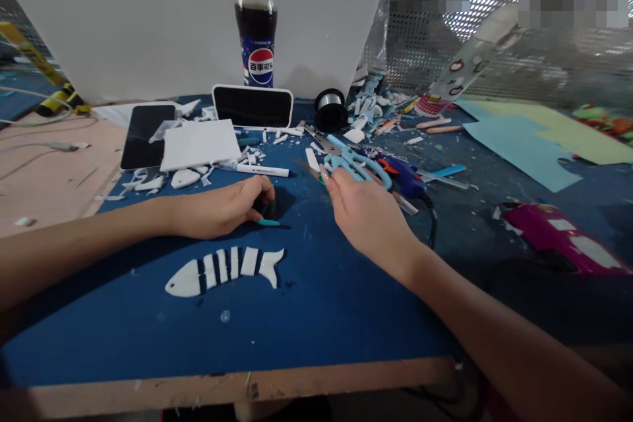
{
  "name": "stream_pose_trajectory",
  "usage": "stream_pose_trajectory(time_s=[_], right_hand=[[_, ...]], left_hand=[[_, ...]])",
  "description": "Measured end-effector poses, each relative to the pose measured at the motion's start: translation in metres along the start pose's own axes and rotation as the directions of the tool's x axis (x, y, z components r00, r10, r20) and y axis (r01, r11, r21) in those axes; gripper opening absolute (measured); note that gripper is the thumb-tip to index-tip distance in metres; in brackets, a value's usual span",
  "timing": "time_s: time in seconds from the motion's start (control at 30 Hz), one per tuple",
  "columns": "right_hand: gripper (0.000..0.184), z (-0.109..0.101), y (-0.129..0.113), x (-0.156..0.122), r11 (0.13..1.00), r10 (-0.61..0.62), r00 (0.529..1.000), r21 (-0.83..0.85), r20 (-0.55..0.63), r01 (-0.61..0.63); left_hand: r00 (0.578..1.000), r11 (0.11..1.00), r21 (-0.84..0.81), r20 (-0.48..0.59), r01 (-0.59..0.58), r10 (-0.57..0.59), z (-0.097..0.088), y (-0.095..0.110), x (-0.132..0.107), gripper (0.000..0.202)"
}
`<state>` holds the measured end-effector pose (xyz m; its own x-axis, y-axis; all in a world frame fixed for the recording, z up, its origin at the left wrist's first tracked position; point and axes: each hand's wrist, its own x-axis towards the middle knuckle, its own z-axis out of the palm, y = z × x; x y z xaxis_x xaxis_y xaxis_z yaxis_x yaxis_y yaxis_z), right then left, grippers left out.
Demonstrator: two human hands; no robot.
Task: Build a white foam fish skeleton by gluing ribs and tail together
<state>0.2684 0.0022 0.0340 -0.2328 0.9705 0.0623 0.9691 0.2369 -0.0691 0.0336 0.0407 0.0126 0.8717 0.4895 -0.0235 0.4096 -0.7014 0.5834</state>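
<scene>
My left hand (235,206) rests on the blue mat with its fingers curled. A slim teal piece (268,222) sticks out from under its fingertips; its kind is unclear. My right hand (366,211) is closed, thumb on top, around a small knife; its pointed blade (307,169) faces away to the left, with a bit of green at its base. Just beyond that hand lie light-blue-handled scissors (346,159). On the mat in front of me is a white fish shape (182,280) cut into several separate pieces, with a small eye hole in the head.
White scraps (185,178), a white marker (262,171), a white sheet (200,145) and two phones (148,135) lie behind my left hand. A cola bottle (257,26) and wire spool (330,111) stand farther back. Right are blue paper (524,145) and a magenta device (564,237).
</scene>
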Motion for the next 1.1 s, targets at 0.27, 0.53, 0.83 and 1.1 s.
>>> stream_pose_trajectory(time_s=[0.27,0.53,0.83,1.1], right_hand=[[0.033,0.003,0.0,0.002,0.997,0.009,1.0,0.083,-0.006,-0.008],[0.031,0.004,-0.002,0.004,0.991,0.041,0.999,0.126,0.017,-0.043],[0.028,0.01,0.005,0.007,0.98,0.027,0.999,0.199,-0.034,-0.02],[0.03,0.011,0.007,0.01,0.96,0.028,0.999,0.278,-0.046,-0.015]], left_hand=[[0.995,0.989,-0.111,0.028,0.103,-0.1,0.005,-0.002,-0.002,0.024],[0.997,0.991,-0.119,-0.028,0.062,-0.066,0.005,0.001,-0.002,0.022],[0.961,0.826,0.507,0.019,-0.247,0.276,-0.004,-0.007,0.004,0.028],[0.913,0.717,0.575,0.154,-0.394,0.378,-0.004,0.004,0.014,0.024]])
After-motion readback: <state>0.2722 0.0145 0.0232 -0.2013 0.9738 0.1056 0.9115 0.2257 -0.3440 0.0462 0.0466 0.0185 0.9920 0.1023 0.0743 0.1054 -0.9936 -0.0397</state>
